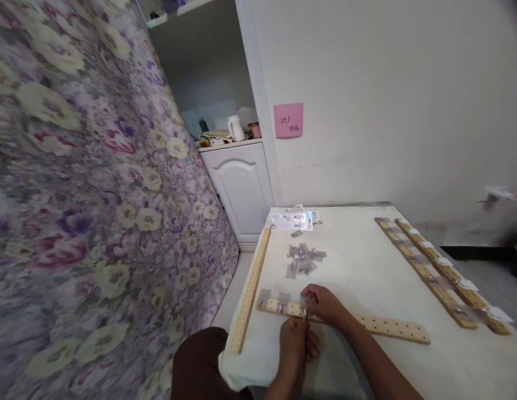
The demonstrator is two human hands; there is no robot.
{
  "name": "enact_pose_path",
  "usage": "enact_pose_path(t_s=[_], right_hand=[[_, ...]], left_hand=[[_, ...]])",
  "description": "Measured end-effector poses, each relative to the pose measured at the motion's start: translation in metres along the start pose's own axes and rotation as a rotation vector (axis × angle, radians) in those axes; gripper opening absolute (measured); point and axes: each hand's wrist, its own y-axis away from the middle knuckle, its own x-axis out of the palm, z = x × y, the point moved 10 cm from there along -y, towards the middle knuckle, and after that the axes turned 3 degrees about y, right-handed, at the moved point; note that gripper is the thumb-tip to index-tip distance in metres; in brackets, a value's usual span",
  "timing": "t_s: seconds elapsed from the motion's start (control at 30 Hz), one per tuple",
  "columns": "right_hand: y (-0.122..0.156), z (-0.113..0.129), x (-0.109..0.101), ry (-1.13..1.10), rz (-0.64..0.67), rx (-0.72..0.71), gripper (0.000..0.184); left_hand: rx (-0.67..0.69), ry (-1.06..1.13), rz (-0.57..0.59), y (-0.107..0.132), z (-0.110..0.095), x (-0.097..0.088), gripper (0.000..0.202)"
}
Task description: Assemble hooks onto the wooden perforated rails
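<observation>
Nearest my head camera, a brown-clothed knee point(200, 364) shows at the lower left, beside the white-covered table point(346, 261). My left hand point(295, 339) is at the near edge of a holed wooden strip point(396, 328), fingers curled; I can't tell whether they hold anything. My right hand point(323, 303) reaches over the strip, fingertips drawn in narrow beside a metal hook point(305, 313); I can't tell whether they grip it. That hook is at the strip, between my hands. Near the strip's left end I see two more hooks with clear plastic squares point(282, 303). Another holed strip point(250, 294) lies along the table's left side. Over on the right, one strip point(442, 293) carries clear squares, and its neighbor point(449, 273) carries white pieces point(444, 261). Beyond my hands lies a loose pile of hooks point(302, 259), then a package point(289, 220) near the far edge. Farther back I see a white cabinet point(242, 186) with a white jug point(235, 129) on it, and a pink note point(288, 120) on the wall.
</observation>
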Motion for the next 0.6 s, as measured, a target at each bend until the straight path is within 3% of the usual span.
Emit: enact_pose_path(t_s=[0.2, 0.37, 0.6], right_hand=[[0.005, 0.004, -0.003, 0.008, -0.016, -0.037, 0.037], [0.012, 0.007, -0.017, -0.004, -0.079, -0.089, 0.028], [0.051, -0.008, -0.043, 0.218, -0.142, -0.044, 0.034]], left_hand=[[0.021, -0.016, 0.024, 0.003, 0.001, -0.001, 0.021], [0.041, -0.034, 0.035, 0.001, 0.002, -0.002, 0.018], [0.045, -0.036, 0.058, 0.002, 0.001, 0.001, 0.016]])
